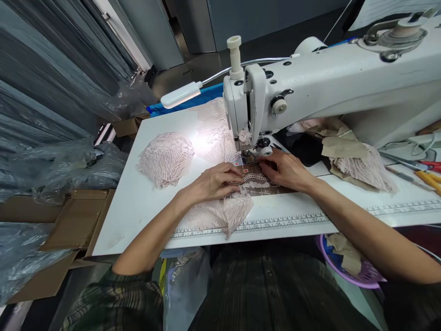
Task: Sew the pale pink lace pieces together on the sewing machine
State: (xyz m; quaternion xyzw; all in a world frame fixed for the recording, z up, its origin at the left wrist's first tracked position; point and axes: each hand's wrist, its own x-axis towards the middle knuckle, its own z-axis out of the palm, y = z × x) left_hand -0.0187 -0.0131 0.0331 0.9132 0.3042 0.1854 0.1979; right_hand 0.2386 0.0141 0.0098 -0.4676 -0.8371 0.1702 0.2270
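Observation:
My left hand [215, 182] lies on a pale pink lace piece [223, 212] in front of the white sewing machine [310, 87], fingers curled and pressing the lace down. My right hand [284, 169] rests just right of the presser foot [248, 156], fingers bent and pinching the scalloped lace edge [255, 177] over a brown strip. The lace trails from the needle area toward the table's front edge with its printed ruler [275, 223].
A second lace piece [166, 158] lies left on the white table [138, 207]; more lace lies under the lamp [181, 95]. Beige fabric and lace [358, 158] pile right, with scissors [427, 177]. A purple basket [358, 271] sits below; cardboard boxes [79, 220] and plastic bags stand left.

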